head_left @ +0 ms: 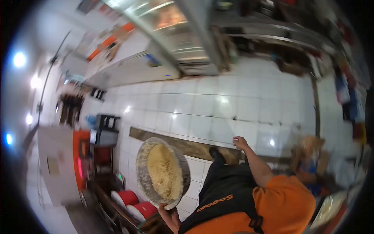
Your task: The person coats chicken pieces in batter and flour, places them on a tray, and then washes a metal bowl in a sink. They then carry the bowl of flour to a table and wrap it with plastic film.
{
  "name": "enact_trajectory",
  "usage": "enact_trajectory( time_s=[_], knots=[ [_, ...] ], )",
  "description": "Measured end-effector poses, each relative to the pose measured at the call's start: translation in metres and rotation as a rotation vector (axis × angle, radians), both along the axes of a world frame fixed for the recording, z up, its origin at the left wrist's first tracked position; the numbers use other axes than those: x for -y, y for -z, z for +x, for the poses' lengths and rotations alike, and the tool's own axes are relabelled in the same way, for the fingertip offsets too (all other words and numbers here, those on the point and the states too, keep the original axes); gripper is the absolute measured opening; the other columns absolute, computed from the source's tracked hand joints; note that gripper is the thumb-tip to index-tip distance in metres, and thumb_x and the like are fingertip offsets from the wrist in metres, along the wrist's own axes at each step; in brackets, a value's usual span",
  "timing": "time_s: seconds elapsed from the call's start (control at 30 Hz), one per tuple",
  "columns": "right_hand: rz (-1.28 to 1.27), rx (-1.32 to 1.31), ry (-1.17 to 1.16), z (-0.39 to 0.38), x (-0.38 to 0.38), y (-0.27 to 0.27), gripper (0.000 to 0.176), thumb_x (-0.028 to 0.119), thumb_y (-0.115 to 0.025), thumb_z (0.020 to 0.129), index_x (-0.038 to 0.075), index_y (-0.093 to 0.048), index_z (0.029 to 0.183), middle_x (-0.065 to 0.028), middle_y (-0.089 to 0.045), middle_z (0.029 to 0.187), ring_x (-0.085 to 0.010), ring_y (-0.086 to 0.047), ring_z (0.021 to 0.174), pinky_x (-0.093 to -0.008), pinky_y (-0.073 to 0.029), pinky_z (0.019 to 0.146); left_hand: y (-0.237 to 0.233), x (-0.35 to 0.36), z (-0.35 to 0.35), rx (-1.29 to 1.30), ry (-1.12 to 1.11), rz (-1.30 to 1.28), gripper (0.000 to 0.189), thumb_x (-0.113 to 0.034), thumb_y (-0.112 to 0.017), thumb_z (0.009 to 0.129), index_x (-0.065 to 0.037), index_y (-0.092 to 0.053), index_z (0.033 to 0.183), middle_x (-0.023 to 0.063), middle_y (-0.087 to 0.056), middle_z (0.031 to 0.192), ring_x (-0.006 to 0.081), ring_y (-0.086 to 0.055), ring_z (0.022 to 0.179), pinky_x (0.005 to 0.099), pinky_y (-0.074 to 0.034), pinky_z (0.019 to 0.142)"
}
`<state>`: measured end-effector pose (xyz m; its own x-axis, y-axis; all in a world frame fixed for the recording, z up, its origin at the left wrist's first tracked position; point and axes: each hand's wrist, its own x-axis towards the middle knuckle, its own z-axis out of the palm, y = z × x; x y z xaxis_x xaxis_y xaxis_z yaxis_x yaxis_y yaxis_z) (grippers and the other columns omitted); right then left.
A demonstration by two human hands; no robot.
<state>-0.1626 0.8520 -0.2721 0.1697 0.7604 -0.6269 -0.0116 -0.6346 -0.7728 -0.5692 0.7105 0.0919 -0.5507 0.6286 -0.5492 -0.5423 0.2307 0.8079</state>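
Observation:
A large round bowl (142, 163) with a dusty, floury wall holds a heap of pale yellow crumbly powder (163, 169). My left hand (169, 212) grips the bowl's lower rim, and the bowl is tilted so that its inside shows. Out to the right, over the tiled floor, my right hand (240, 142) is away from the bowl with its fingers partly curled; whether anything small is in them cannot be made out.
White floor tiles (202, 105) stretch ahead, crossed by a brown strip (175, 144). Red-and-white round containers (146, 210) stand at lower left, near a dark stool (107, 128). A glass-fronted cabinet (191, 50) is at the top; bags (311, 156) lie at right.

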Motion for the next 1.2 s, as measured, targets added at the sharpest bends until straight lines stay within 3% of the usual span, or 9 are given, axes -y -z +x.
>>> enact_trajectory(
  time_s=[0.23,0.37,0.5,0.63,0.9,0.97,1.1,1.13,1.2],
  knots=[
    [0.165,0.354,-0.429,0.003,-0.127,0.036,0.036,0.022,-0.065,0.087,0.003,-0.064,0.118,-0.0131,-0.072,0.099,-0.0229,-0.072,0.073,-0.0355,-0.056,0.061,0.031,-0.025,0.014,0.174,-0.336,-0.019,0.038,-0.003,-0.052,0.075,0.006,-0.048,0.112,0.0186,-0.057,0.111,0.0329,-0.06,0.099,0.0416,-0.052,0.09],
    [0.1,0.75,-0.903,0.057,-0.135,0.126,0.019,0.015,-0.055,0.084,0.002,-0.066,0.079,-0.0148,-0.068,0.07,-0.0251,-0.07,0.068,-0.0387,-0.057,0.06,0.052,-0.078,-0.004,0.127,-0.49,-0.013,0.031,-0.002,-0.053,0.075,0.005,-0.049,0.104,0.0149,-0.057,0.105,0.031,-0.06,0.095,0.0418,-0.052,0.085],
    [-0.486,0.184,-0.162,0.078,-0.096,0.073,0.016,0.015,-0.056,0.082,0.002,-0.066,0.085,-0.0148,-0.067,0.079,-0.0257,-0.067,0.063,-0.0402,-0.055,0.048,0.08,-0.108,-0.045,0.155,-0.429,0.085,0.022,0.0,-0.052,0.074,0.003,-0.05,0.096,0.0126,-0.057,0.098,0.0298,-0.061,0.09,0.042,-0.053,0.082],
    [-0.596,0.156,-0.188,0.057,-0.093,0.025,0.011,0.011,-0.057,0.087,0.005,-0.063,0.094,-0.0119,-0.065,0.079,-0.0259,-0.066,0.064,-0.0393,-0.055,0.047,0.064,-0.182,-0.084,0.166,-0.501,0.005,0.023,0.0,-0.052,0.073,0.003,-0.05,0.096,0.0126,-0.057,0.096,0.0309,-0.062,0.087,0.0421,-0.053,0.082],
    [-0.559,0.093,-0.261,0.033,-0.298,0.139,0.008,0.008,-0.057,0.087,0.005,-0.063,0.092,-0.0094,-0.064,0.076,-0.0248,-0.066,0.06,-0.0376,-0.054,0.047,0.091,-0.386,-0.131,0.241,-0.513,0.101,0.033,-0.001,-0.052,0.074,0.006,-0.047,0.106,0.016,-0.056,0.104,0.0316,-0.06,0.095,0.0437,-0.054,0.082],
    [-0.509,0.175,0.043,-0.008,-0.416,0.062,0.013,0.009,-0.056,0.086,0.005,-0.065,0.094,-0.0112,-0.065,0.076,-0.0241,-0.066,0.06,-0.04,-0.054,0.047,0.07,-0.426,-0.132,0.196,-0.515,0.122,0.034,-0.002,-0.051,0.074,0.006,-0.047,0.107,0.0162,-0.055,0.104,0.0319,-0.06,0.095,0.0433,-0.053,0.083],
    [0.369,1.022,-0.949,-0.056,-0.675,0.117,0.032,0.032,-0.057,0.087,0.006,-0.069,0.1,-0.0207,-0.07,0.101,-0.0405,-0.065,0.095,-0.0479,-0.052,0.083,0.051,-0.508,-0.16,0.124,-0.51,0.098,0.034,-0.003,-0.051,0.075,0.006,-0.046,0.108,0.016,-0.055,0.104,0.0324,-0.06,0.096,0.0439,-0.053,0.084],
    [0.049,0.731,-0.637,-0.109,-0.729,0.0,0.032,0.031,-0.06,0.087,0.007,-0.07,0.105,-0.0202,-0.069,0.108,-0.0379,-0.066,0.098,-0.0443,-0.052,0.085,0.051,-0.528,-0.168,0.104,-0.49,0.089,0.034,-0.002,-0.051,0.076,0.006,-0.047,0.108,0.0159,-0.055,0.104,0.0322,-0.06,0.096,0.0447,-0.053,0.083],
    [0.429,0.456,-0.404,-0.163,-0.819,-0.055,0.036,0.024,-0.064,0.088,0.004,-0.064,0.118,-0.0186,-0.07,0.107,-0.0303,-0.069,0.092,-0.04,-0.053,0.083,0.05,-0.584,-0.179,0.083,-0.538,0.117,0.027,-0.001,-0.052,0.075,0.006,-0.049,0.101,0.0164,-0.055,0.102,0.0319,-0.061,0.092,0.0456,-0.053,0.076]
  ],
)
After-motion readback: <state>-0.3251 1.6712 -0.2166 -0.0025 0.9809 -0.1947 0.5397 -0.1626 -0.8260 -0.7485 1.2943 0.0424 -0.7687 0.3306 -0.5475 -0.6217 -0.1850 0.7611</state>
